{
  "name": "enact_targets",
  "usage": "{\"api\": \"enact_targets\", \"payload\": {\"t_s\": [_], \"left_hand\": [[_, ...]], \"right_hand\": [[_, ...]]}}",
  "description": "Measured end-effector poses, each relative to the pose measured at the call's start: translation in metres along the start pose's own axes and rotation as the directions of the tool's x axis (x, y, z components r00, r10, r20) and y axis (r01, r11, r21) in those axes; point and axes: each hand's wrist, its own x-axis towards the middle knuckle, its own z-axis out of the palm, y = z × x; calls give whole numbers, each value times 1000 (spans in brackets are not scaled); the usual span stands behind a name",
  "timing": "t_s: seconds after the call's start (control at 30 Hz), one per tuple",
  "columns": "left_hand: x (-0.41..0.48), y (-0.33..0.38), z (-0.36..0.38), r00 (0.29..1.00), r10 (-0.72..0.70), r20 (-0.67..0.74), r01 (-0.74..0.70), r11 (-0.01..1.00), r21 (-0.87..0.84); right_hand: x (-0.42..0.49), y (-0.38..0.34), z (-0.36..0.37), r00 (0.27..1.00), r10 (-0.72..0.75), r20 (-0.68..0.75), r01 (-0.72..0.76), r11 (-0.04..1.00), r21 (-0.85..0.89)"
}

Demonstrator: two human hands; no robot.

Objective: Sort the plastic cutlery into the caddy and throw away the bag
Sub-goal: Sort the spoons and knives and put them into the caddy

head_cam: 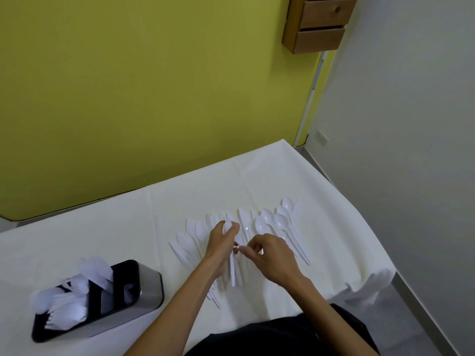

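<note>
White plastic cutlery (272, 224) lies fanned out on the white tablecloth (128, 227), with spoons at the right end and knives at the left. My left hand (222, 242) grips a small bundle of white pieces above the middle of the pile, their handles pointing toward me. My right hand (270, 255) is close beside it, fingers curled, pinching at a piece in the pile. The steel-and-black caddy (146, 286) stands at the front left, with forks, spoons and other pieces in its compartments. No bag is in view.
A green wall runs behind the table. A wooden drawer unit (321, 21) hangs high on the right. The table's right edge (359, 227) drops to a grey floor beside a white wall.
</note>
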Motion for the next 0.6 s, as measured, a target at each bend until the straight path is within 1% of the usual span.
{"api": "enact_targets", "payload": {"t_s": [0.07, 0.13, 0.2, 0.27, 0.3, 0.37, 0.43, 0.47, 0.53, 0.57, 0.6], "left_hand": [[2, -3, -4, 999, 1, -32, -4, 996, -88], [4, -5, -9, 998, -29, -63, 18, 986, -167], [5, -5, -11, 997, -48, -65, 33, 975, -219], [4, -5, -11, 997, -55, -52, 40, 967, -252], [4, -5, -10, 997, -56, -53, 42, 970, -238], [5, -6, -8, 997, -48, -68, 36, 985, -167], [6, -7, -5, 998, -24, -63, 18, 995, -103], [6, -7, -4, 999, -8, -47, 5, 998, -64], [6, -10, -3, 999, 31, -26, -30, 999, 40], [7, -12, -3, 998, 57, -24, -55, 995, 86], [9, -13, -3, 996, 82, -21, -79, 989, 122]], "right_hand": [[4, 8, -1, 995, 52, -82, -55, 998, -43], [9, 19, -2, 984, 102, -143, -129, 973, -191], [11, 25, 0, 982, 151, -111, -178, 937, -301], [13, 26, 3, 983, 166, -78, -183, 921, -344], [14, 26, 3, 982, 170, -79, -187, 918, -349], [14, 25, 2, 980, 172, -100, -194, 936, -294], [12, 21, 2, 986, 123, -110, -140, 977, -162], [10, 16, 1, 993, 85, -85, -93, 992, -89], [5, 4, 0, 1000, 3, 25, -4, 999, 32], [4, 2, 1, 997, -26, 72, 21, 997, 69], [5, 3, 1, 997, -28, 75, 21, 996, 88]]}}
